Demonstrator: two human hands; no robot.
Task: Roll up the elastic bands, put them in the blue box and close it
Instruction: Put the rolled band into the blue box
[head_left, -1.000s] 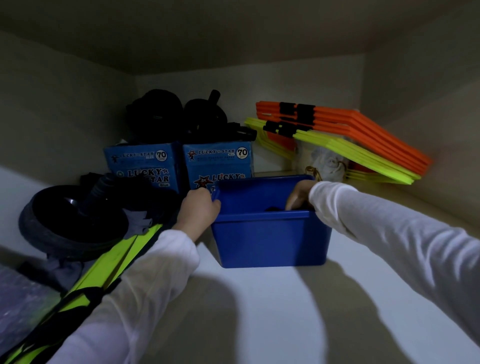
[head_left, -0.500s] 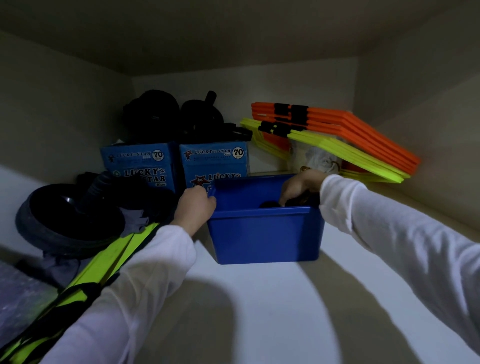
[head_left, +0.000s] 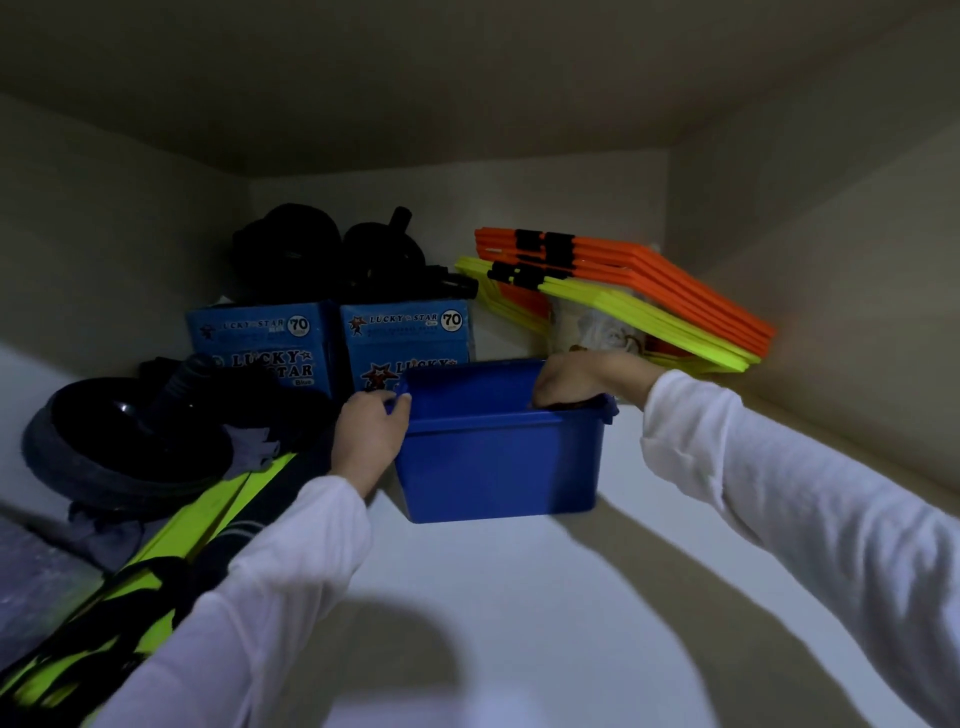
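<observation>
Gripping the blue box (head_left: 498, 462) by its rim, the left hand (head_left: 366, 431) steadies it on the shelf (head_left: 519, 597); the right hand (head_left: 576, 376) reaches inside, apparently on something dark; bands not identifiable.

White shelf (head_left: 519, 597), dim recess. Resting on it: blue box (head_left: 498, 467) at centre, two blue Lucky Star cartons (head_left: 332, 343) behind, black round dish (head_left: 119, 447) left. Orange and yellow flat frames (head_left: 639, 291) lean at right rear; neon-yellow strap bundle (head_left: 171, 545) lies front left.

head view, close, facing shelf (head_left: 519, 597) corner
</observation>
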